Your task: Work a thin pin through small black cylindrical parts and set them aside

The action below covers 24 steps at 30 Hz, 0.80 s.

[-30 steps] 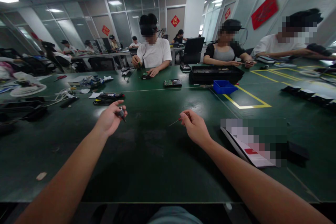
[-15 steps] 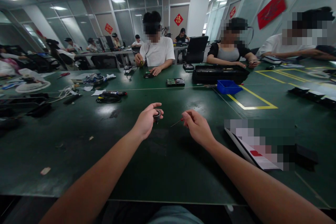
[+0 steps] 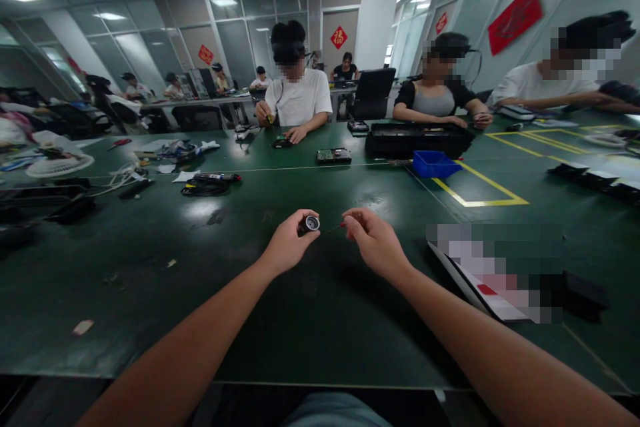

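My left hand [image 3: 289,243] is closed around a small dark cylinder with a shiny round end [image 3: 310,223], which faces my right hand. My right hand [image 3: 373,240] pinches a thin red-handled tool [image 3: 336,227] whose metal tip points left and nearly meets the cylinder's round end. Both hands hover just above the dark green table [image 3: 280,307], near its middle.
A blurred flat package [image 3: 493,280] lies right of my right hand. Farther off are a blue bin [image 3: 434,165], a black tray [image 3: 417,140], a circuit board [image 3: 333,156], and cables [image 3: 206,185]. Three people sit across the table.
My left hand has carried the cylinder rightward from the left side until it sits close to my right hand, and turned its round end towards the tool tip. The right hand has barely moved.
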Each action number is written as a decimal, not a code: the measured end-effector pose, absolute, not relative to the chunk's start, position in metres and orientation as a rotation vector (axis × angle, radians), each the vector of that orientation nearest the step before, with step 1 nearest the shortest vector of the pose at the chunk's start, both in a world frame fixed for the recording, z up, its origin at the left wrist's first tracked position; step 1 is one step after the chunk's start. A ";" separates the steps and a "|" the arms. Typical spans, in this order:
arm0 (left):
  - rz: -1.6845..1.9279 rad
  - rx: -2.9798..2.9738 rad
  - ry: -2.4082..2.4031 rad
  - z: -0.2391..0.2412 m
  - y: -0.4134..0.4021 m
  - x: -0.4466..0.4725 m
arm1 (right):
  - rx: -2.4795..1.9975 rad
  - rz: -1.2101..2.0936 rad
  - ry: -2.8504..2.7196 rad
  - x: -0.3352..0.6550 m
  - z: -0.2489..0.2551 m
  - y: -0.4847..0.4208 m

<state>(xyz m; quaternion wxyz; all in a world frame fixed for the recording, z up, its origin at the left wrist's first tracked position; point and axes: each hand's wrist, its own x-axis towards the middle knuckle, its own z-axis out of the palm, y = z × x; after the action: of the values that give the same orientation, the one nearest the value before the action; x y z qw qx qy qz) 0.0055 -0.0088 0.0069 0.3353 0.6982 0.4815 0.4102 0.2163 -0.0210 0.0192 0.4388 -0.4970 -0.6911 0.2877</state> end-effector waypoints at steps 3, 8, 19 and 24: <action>1.051 1.967 1.313 0.003 -0.008 0.002 | -1.252 0.689 -1.720 0.217 0.023 -0.023; 1.035 1.977 1.356 0.002 -0.007 0.001 | -1.116 0.771 -1.521 0.218 0.025 -0.023; 1.012 2.044 1.296 0.002 -0.007 0.000 | -1.031 0.852 -1.438 0.216 0.022 -0.021; 1.001 2.068 1.286 0.005 -0.008 0.002 | -1.062 0.836 -1.443 0.216 0.020 -0.020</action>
<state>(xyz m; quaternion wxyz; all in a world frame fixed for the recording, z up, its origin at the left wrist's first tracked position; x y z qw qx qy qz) 0.0017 -0.0075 0.0049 0.2518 0.7601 0.4728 0.3679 0.2157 -0.0199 0.0201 0.5499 -0.4486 -0.6095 0.3534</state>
